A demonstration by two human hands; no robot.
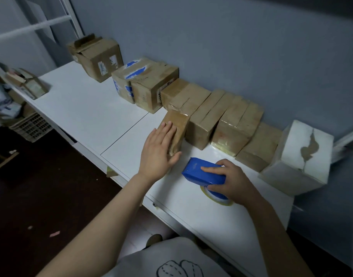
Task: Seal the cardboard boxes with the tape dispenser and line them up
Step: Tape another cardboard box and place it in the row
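White counter runs along a blue-grey wall, and against that wall stands a row of brown cardboard boxes, most of them glossy with tape, with a torn white box at the right-hand end. One small brown cardboard box sits out of line, in front of the row, its right side touching the neighbouring box and its long axis running from the counter's near edge toward the wall. The person's left hand lies flat on top of it, fingers straight and together, pressing down rather than gripping, with the thumb at the box's near end. The right hand is curled around a blue tape dispenser, which rests on the counter just to the right of the small box and nearer the person, its yellowish roll of tape showing underneath. So the left hand is the one already on the box, and the wall lies straight ahead of those fingertips along the box's length. I would judge the box is already taped and now needs sliding forward, though another box appears to stand directly behind it, so it may need to go sideways first.
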